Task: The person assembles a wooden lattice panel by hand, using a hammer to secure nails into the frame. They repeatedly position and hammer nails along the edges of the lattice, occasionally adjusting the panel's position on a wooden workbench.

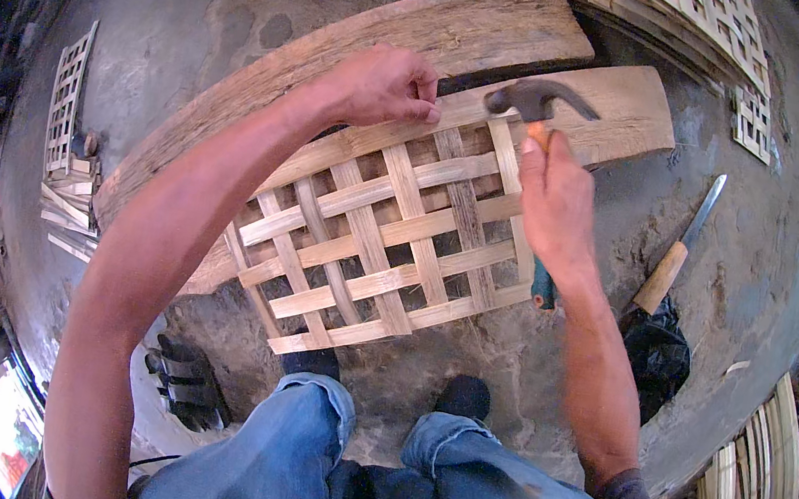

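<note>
A claw hammer [543, 99] with a dark head and an orange and teal handle is gripped in my right hand [559, 202], its head above the wooden plank [631, 103]. Below it, a woven lattice panel of pale bamboo strips [400, 227] rests with its far edge on that plank and its near edge by my feet. My left hand [381, 86] is closed at the panel's far edge strip, thumb and forefinger pinched together. Whatever lies between those fingertips is too small or hidden to make out.
A second thick plank [429, 26] lies beyond. On the right floor are a wooden-handled knife [682, 248] and a black plastic bag [658, 354]. Bamboo strips [752, 488] are piled lower right. Lattice panels [711, 28] are stacked far right; a smaller lattice [68, 100] lies left.
</note>
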Demonstrator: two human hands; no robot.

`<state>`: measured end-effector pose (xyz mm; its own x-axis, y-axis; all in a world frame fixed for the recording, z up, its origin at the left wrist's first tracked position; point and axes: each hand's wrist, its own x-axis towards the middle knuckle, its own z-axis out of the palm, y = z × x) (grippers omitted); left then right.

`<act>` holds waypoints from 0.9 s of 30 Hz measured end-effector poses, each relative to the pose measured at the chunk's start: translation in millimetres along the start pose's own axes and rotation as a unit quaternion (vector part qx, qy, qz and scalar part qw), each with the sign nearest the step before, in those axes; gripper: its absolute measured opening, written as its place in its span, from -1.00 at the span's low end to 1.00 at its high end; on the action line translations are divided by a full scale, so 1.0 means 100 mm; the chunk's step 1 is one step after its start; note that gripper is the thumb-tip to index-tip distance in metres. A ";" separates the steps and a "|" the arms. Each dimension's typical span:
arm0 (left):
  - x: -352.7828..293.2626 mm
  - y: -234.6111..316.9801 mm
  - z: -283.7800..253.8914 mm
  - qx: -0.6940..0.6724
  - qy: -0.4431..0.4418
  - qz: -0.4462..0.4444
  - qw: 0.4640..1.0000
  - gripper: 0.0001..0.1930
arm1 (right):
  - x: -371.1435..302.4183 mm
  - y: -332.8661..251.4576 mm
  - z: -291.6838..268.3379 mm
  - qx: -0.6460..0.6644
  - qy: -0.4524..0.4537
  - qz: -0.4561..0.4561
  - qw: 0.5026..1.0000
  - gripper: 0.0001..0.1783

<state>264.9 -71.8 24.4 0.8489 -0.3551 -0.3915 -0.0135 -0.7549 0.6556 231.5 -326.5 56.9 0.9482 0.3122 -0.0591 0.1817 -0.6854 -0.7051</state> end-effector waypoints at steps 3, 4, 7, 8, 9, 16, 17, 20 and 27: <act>-0.09 -0.07 0.00 -0.007 0.006 0.006 1.000 -0.71 | -0.06 -0.23 -0.09 0.034 0.062 0.034 0.997 -0.74; -0.09 -0.06 -0.01 -0.008 0.011 0.017 1.000 -0.71 | -0.08 -0.17 -0.03 -0.005 0.087 -0.031 0.996 -0.76; -0.08 -0.03 0.00 0.014 0.019 0.017 1.000 -0.72 | 0.09 -0.15 -0.04 -0.132 -0.069 -0.006 0.989 -0.79; -0.07 -0.03 -0.01 0.010 0.023 0.026 0.999 -0.72 | 0.09 -0.19 -0.11 -0.121 -0.051 -0.016 0.991 -0.77; -0.07 -0.06 0.00 0.005 0.025 0.033 0.999 -0.72 | 0.09 -0.27 -0.20 -0.110 -0.036 -0.024 0.993 -0.75; -0.03 -0.13 0.05 -0.019 0.029 0.054 0.998 -0.71 | 0.19 -0.28 -0.26 -0.189 -0.094 -0.024 0.977 -0.71; -0.02 -0.15 0.08 -0.013 0.016 0.039 0.999 -0.70 | 0.16 -0.23 -0.22 -0.191 -0.102 -0.027 0.976 -0.70; -0.01 -0.11 0.02 0.011 0.019 0.029 0.999 -0.70 | 0.23 -0.18 -0.22 -0.202 -0.118 -0.037 0.972 -0.69; -0.04 -0.13 0.05 0.035 0.029 0.052 0.998 -0.70 | 0.26 -0.22 -0.24 -0.227 -0.131 -0.030 0.964 -0.67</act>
<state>258.8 -62.9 14.2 0.8700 -0.4028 -0.2843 -0.1386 -0.7532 0.6430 258.6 -319.4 87.7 0.8447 0.4746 -0.2475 0.3856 -0.8603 -0.3334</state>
